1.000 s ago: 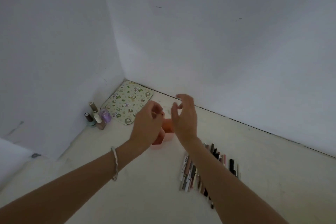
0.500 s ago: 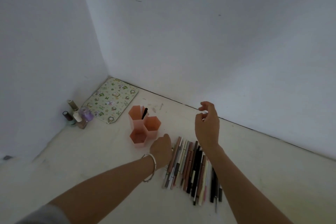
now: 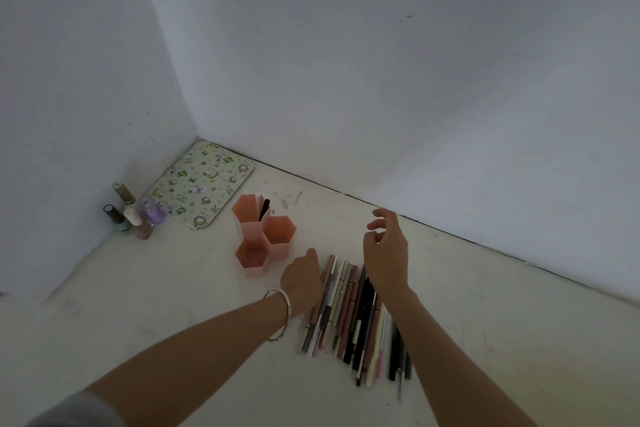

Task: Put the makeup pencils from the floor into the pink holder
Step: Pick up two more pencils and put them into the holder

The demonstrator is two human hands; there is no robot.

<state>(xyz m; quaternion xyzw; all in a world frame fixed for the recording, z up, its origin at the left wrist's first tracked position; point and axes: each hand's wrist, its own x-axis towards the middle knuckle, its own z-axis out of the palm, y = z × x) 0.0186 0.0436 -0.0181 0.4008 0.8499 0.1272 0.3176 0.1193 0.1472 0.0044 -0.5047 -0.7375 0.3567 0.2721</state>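
two bare hands reach over a pale floor in the corner of a white room. the pink holder [image 3: 262, 237] has three hexagonal cups joined together: a tall one at the back, two shorter ones in front. one black pencil [image 3: 264, 210] already stands in the tall cup, leaning with its tip toward one o'clock. on the floor, just beside the holder at its four o'clock, lies a row of makeup pencils [image 3: 349, 310], too tightly packed to count surely, something near twenty, in pink, brown, black, grey and cream. they lie side by side, long axes running from about seven o'clock to one o'clock, far ends toward the wall.

the left hand [image 3: 302, 279], a silver bangle [image 3: 281, 314] on its wrist, rests knuckles up on the left edge of the row, fingers curled under; whether it grips a pencil i cannot tell. the right hand [image 3: 386, 251] hovers above the far end of the row, fingers loosely spread and bent, holding nothing.

at ten o'clock from the holder, against the left wall, stands a cluster of about five nail polish bottles [image 3: 133, 215], and a patterned green mat [image 3: 201, 185] lies flat in the corner.

compared with half a second ago, both hands sit much the same; a second ago they were raised together in front of the holder.
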